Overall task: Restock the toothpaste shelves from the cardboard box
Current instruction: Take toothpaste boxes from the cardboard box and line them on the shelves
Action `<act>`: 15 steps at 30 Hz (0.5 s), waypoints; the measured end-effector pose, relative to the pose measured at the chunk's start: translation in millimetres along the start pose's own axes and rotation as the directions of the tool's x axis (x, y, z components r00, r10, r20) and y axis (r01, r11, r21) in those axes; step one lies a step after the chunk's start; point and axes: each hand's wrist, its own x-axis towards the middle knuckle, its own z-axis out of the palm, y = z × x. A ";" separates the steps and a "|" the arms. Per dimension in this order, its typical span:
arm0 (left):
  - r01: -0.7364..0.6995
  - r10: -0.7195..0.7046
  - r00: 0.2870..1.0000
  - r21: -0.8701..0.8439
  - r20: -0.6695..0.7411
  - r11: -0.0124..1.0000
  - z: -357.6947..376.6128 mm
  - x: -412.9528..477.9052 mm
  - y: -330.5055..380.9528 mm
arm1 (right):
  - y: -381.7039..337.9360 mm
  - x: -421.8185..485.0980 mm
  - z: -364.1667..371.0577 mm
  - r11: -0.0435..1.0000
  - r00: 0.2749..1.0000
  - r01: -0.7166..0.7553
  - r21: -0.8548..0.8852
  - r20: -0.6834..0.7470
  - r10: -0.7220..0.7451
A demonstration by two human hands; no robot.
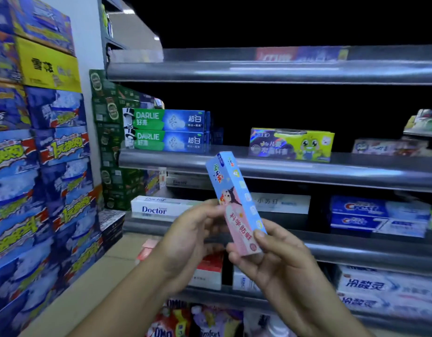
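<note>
Toothpaste carton (237, 205) held in front of me by both hands, clear of every shelf. My right hand (278, 259) grips its lower end: the thumb presses the blue side face and the curled fingers wrap beneath the pink end. My left hand (190, 232) is partly closed, with its fingertips touching the carton's left edge at about mid-length.

The carton is long and narrow. It stands nearly upright, with its top leaning left and away from me. The upper front is light blue with coloured lettering. A cartoon figure with dark hair is at the middle. The lower front is pink with red Chinese characters. A row of small pale icons runs down the blue side face.

Above the fingertips of both hands, behind the carton's top, runs a grey shelf rail (331, 173). Up and to the left of my left hand, two Darlie boxes (166, 130) lie stacked. Above my right hand stands a green children's box (291, 144). A white Doctor box (159, 207) lies just left of my left hand. Crest boxes (377, 215) lie to the right of my right hand. Stacked cases (40, 166) stand far left of my left hand.
</note>
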 end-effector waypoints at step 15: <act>-0.291 0.181 0.948 0.479 0.264 0.828 101.4 45.2 15.8 | -146.6 -36.4 -73.3 0.777 0.872 0.295 -0.557 -0.175 -0.457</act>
